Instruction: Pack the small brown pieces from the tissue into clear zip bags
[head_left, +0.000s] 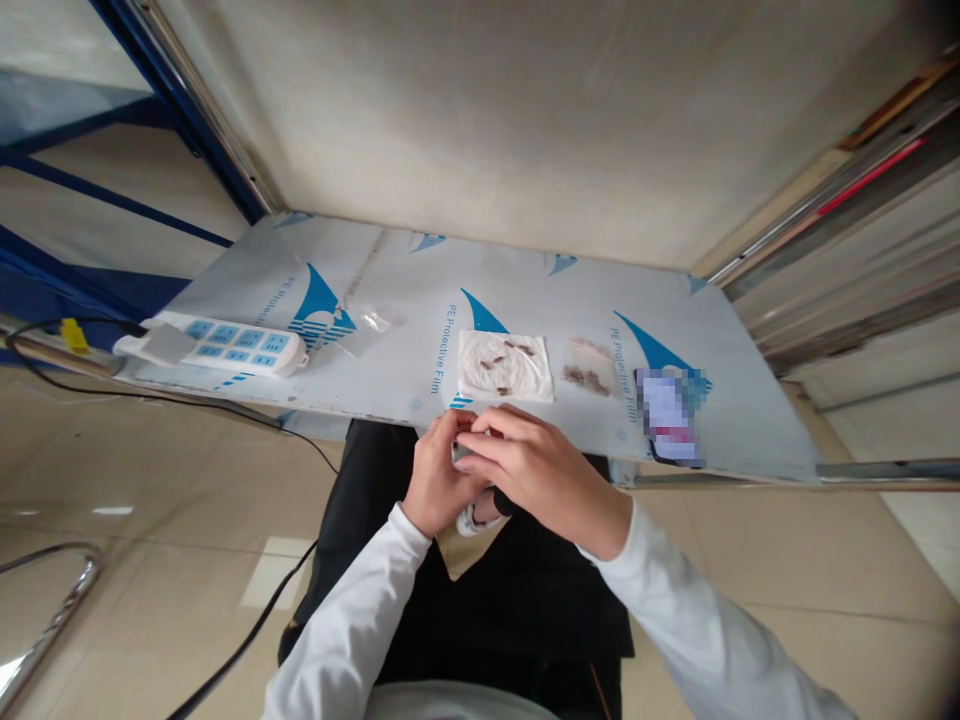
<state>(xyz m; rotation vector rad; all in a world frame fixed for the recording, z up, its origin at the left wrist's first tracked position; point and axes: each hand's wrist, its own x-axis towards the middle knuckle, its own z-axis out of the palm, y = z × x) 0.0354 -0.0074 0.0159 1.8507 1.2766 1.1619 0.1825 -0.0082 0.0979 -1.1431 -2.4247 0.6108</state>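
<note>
My left hand (437, 478) and my right hand (534, 468) meet at the table's near edge, above my lap. Both have their fingers curled around a small grey object (460, 453), mostly hidden by them; its kind does not show. Just beyond my fingers lies a white square sheet (474, 385) with several small brown pieces (504, 391) scattered on it. To its right is a clear plastic bag (606, 362) with more small brown pieces inside.
The table (390, 370) is covered in printed protective film. A white power strip (247, 348) lies at left, with a crumpled clear plastic bag (375, 318) nearby. A phone (670, 415) rests at the right near edge. A black cable (247, 640) crosses the floor at left.
</note>
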